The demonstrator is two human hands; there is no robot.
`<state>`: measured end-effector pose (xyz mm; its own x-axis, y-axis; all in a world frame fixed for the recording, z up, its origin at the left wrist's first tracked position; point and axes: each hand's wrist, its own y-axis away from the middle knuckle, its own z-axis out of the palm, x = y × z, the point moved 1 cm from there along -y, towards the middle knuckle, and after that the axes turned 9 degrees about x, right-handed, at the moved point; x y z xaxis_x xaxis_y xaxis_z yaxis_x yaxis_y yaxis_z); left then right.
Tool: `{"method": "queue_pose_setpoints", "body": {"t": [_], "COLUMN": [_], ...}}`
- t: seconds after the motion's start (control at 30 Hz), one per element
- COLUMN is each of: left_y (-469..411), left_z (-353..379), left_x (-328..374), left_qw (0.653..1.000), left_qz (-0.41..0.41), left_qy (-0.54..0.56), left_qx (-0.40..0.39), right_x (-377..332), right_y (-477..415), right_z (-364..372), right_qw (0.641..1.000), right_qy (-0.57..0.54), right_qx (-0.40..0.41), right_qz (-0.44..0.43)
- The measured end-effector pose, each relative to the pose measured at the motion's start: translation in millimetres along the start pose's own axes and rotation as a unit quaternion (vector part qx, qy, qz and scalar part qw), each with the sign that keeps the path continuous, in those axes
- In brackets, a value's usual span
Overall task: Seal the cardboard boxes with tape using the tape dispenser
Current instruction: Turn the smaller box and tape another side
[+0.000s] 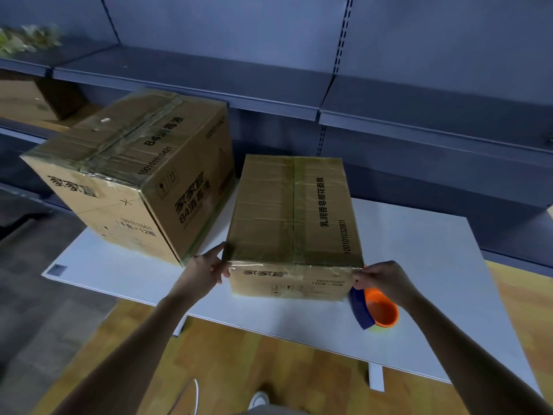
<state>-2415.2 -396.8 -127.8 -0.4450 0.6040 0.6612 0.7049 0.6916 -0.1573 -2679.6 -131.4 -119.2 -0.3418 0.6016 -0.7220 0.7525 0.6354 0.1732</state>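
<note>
A small cardboard box [287, 211] lies on the white table [425, 265], with clear tape along its top seam and across its near edge. My left hand [206, 268] rests against the box's near left corner, fingers laid on the side. At the near right corner, my right hand [386, 280] grips the orange and blue tape dispenser [378, 310], held against the box's edge. A larger cardboard box [131, 172], its top taped, stands to the left, rotated at an angle.
Grey metal shelving [389, 94] runs behind the table. Another cardboard box [27, 100] sits on a low shelf at far left, with greenery [27, 37] above it. Below the table's near edge is wooden floor [269, 369].
</note>
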Motion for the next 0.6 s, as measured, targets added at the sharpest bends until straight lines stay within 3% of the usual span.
{"method": "queue_pose_setpoints", "body": {"t": [0.1,0.17,0.3,0.4,0.5,0.6], "left_y": [3,5,4,1,6,-2], "left_z": [-5,-9,-7,1,4,5], "left_x": [-4,-1,8,3,-3,3], "left_qw": [0.99,0.979,0.953,0.945,0.95,0.939], "left_qz": [0.022,0.026,0.175,0.182,0.143,0.183], "left_qy": [-0.138,-0.2,-0.23,-0.244,-0.253,-0.264], "left_qx": [0.004,0.021,0.096,0.12,0.119,0.121], "right_x": [2,6,0,-12,-27,-40], "right_y": [-2,-3,-4,-10,-16,-22], "right_z": [0,3,-1,-9,-9,1], "right_qw": [0.988,0.939,0.891,0.89,0.91,0.913], "right_qy": [0.148,0.324,0.421,0.417,0.323,0.282], "right_qx": [0.02,0.02,0.03,0.042,0.096,0.082], "right_qz": [-0.038,-0.11,-0.17,-0.178,-0.242,-0.285]}}
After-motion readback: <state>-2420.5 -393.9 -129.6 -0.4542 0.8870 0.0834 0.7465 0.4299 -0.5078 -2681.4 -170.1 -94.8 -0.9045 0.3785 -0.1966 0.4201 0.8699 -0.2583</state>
